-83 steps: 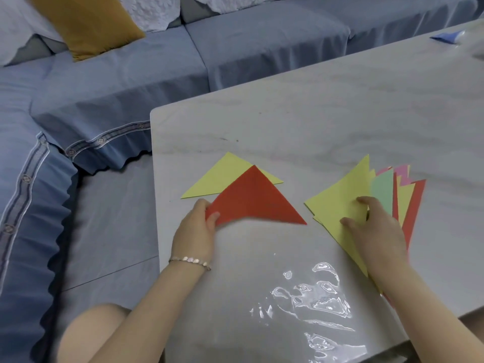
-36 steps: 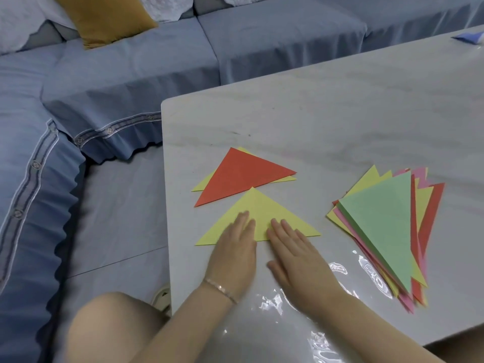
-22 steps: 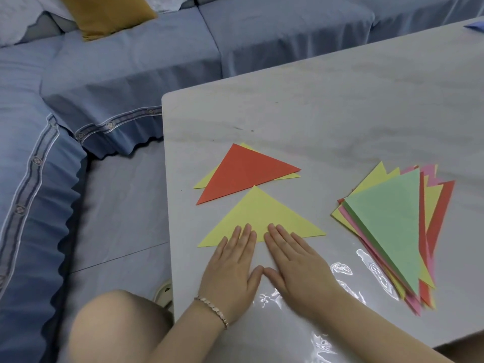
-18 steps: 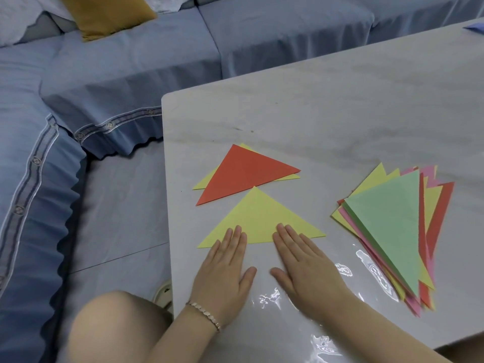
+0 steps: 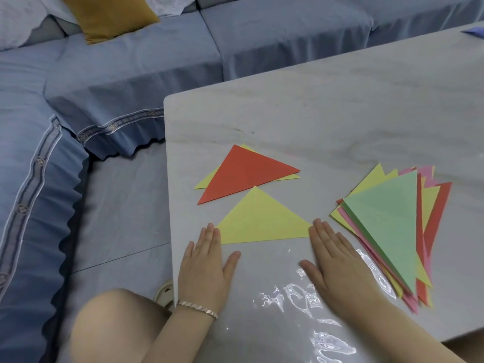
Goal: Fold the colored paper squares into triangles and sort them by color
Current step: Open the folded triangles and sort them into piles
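On table [image 5: 340, 113], left hand [image 5: 205, 268] and right hand [image 5: 337, 263] rest flat, fingers [image 5: 210, 237] straight, flanking yellow triangle [image 5: 262, 221].

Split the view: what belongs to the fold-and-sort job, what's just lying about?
Job: near yellow triangle; red triangle; half-hidden yellow triangle; green-topped stack; left hand; right hand.
Lying about: mustard cushion; blue scrap; sofa.

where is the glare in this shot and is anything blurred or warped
Head view: white glare patches sit on the glossy table near its front edge, beside the right hand and by the lower tip of the mixed stack; the wide lens seems to bow the table's far edge; the yellow triangle looks crisp, shadows are faint and soft.
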Demonstrator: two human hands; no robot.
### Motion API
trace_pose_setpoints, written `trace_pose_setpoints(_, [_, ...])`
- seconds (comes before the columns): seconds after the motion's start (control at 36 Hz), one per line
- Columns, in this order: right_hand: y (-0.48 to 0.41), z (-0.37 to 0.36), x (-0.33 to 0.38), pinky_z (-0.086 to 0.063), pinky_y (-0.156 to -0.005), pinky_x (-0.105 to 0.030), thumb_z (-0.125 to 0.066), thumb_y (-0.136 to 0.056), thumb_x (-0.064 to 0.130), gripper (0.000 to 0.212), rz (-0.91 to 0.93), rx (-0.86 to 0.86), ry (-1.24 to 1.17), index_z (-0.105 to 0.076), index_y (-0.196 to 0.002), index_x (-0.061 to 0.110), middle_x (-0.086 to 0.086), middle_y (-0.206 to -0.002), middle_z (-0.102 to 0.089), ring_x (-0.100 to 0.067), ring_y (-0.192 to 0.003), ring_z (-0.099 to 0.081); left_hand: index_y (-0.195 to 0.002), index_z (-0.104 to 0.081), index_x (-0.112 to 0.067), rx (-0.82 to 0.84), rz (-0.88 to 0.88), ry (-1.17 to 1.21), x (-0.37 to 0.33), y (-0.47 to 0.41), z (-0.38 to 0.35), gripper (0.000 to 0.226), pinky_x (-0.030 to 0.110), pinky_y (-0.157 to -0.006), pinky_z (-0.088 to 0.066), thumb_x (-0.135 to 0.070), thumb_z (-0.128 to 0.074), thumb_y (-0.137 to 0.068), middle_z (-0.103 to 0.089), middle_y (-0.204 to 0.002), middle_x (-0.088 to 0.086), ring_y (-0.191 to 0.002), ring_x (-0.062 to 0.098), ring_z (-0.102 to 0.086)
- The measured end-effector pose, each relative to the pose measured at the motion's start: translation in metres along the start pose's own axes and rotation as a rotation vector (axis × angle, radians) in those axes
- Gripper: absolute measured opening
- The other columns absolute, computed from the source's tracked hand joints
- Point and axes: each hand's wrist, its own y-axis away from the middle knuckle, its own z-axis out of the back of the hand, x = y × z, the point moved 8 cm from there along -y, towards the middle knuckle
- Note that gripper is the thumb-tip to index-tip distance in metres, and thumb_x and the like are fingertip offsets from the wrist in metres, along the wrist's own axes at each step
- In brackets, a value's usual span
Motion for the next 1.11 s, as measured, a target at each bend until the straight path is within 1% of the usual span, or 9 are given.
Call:
trace_pose_setpoints(0.08, [0.001,0.0,0.0,-0.008,-0.109,-0.025,-0.009,-0.098,0.048,0.071,-0.01,0.03,-0.005,-0.054,-0.126,0.0,-0.012,-0.134,-0.052,-0.021,-0.127,-0.046,-0.112,-0.061,-0.005,-0.171,0.037,0.086,0.0,-0.01,0.02,0.043,0.037,-0.089,-0.044,-0.039,-0.059,-0.085,-0.058,-0.124,0.008,-0.112,0.029,-0.054])
trace_pose_setpoints(0.22, [-0.005,0.019,0.006,-0.017,-0.109,-0.021,-0.028,-0.09,0.04,0.053,0.056,-0.002,-0.113,-0.058,-0.124,0.013,-0.003,-0.142,-0.045,-0.02,-0.13,-0.044,-0.126,-0.042,-0.02,0.041,0.192,0.078,0.004,-0.038,0.024,0.057,0.031,-0.09,-0.035,-0.049,-0.061,-0.081,-0.044,-0.122,0.003,-0.113,0.023,-0.043])
trace_pose_setpoints(0.33, [-0.005,0.068,-0.029,-0.044,-0.084,-0.034,-0.062,-0.085,0.015,0.018,-0.125,-0.301,-0.315,-0.069,-0.102,0.012,-0.007,-0.108,-0.065,-0.03,-0.102,-0.059,-0.125,-0.04,-0.019,0.173,0.258,0.098,0.009,-0.049,0.019,0.063,0.033,-0.092,-0.036,-0.048,-0.068,-0.076,-0.045,-0.122,0.005,-0.111,0.025,-0.049])
trace_pose_setpoints(0.47, [-0.005,0.074,-0.097,-0.036,-0.092,-0.04,-0.063,-0.084,0.027,0.047,-0.551,-0.261,-0.258,-0.052,-0.127,0.011,-0.022,-0.117,-0.047,-0.037,-0.111,-0.043,-0.11,-0.047,-0.021,0.207,0.294,0.182,0.013,-0.052,0.015,0.05,0.032,-0.086,-0.037,-0.043,-0.071,-0.073,-0.054,-0.11,-0.001,-0.108,0.024,-0.05])
trace_pose_setpoints(0.64, [-0.003,0.053,-0.117,-0.037,-0.087,-0.042,-0.066,-0.079,0.039,0.057,-0.713,-0.029,-0.175,-0.044,-0.123,0.011,-0.026,-0.111,-0.042,-0.039,-0.106,-0.038,-0.063,-0.038,-0.018,0.13,0.263,0.357,0.003,-0.046,0.015,0.033,0.03,-0.061,-0.032,-0.029,-0.063,-0.082,-0.046,-0.067,0.001,-0.08,0.03,-0.049])
trace_pose_setpoints(0.81, [-0.003,0.056,-0.124,-0.037,-0.089,-0.044,-0.076,-0.072,0.037,0.068,-0.752,-0.072,-0.26,-0.042,-0.122,0.009,-0.03,-0.111,-0.042,-0.043,-0.107,-0.039,-0.101,-0.059,-0.002,-0.104,0.193,0.615,-0.014,-0.062,0.053,0.026,0.032,-0.07,-0.039,-0.025,-0.057,-0.089,-0.063,-0.097,0.013,-0.092,0.033,-0.057])
trace_pose_setpoints(0.94, [-0.003,0.056,-0.127,-0.036,-0.091,-0.044,-0.081,-0.068,0.028,0.085,-0.746,-0.098,-0.405,-0.03,-0.134,0.013,-0.031,-0.118,-0.037,-0.042,-0.11,-0.038,-0.076,-0.055,-0.008,-0.12,0.212,0.631,-0.013,-0.098,0.074,0.017,0.027,-0.053,-0.034,-0.019,-0.061,-0.087,-0.059,-0.068,0.005,-0.068,0.025,-0.053])
trace_pose_setpoints(1.0, [-0.002,0.061,-0.125,-0.037,-0.092,-0.042,-0.079,-0.07,0.018,0.087,-0.714,-0.144,-0.473,-0.026,-0.14,0.015,-0.028,-0.124,-0.032,-0.042,-0.108,-0.041,-0.094,-0.056,-0.008,-0.116,0.254,0.579,-0.005,-0.109,0.074,0.017,0.029,-0.064,-0.039,-0.022,-0.062,-0.086,-0.063,-0.09,0.009,-0.085,0.029,-0.057])
trace_pose_setpoints(1.11, [-0.001,0.073,-0.115,-0.036,-0.086,-0.033,-0.063,-0.081,0.003,0.064,-0.578,-0.278,-0.553,-0.037,-0.138,0.016,-0.02,-0.122,-0.039,-0.033,-0.097,-0.048,-0.136,-0.034,-0.014,-0.171,0.236,0.293,-0.01,-0.108,0.079,0.061,0.039,-0.099,-0.032,-0.026,-0.065,-0.084,-0.039,-0.133,0.014,-0.123,0.032,-0.036])
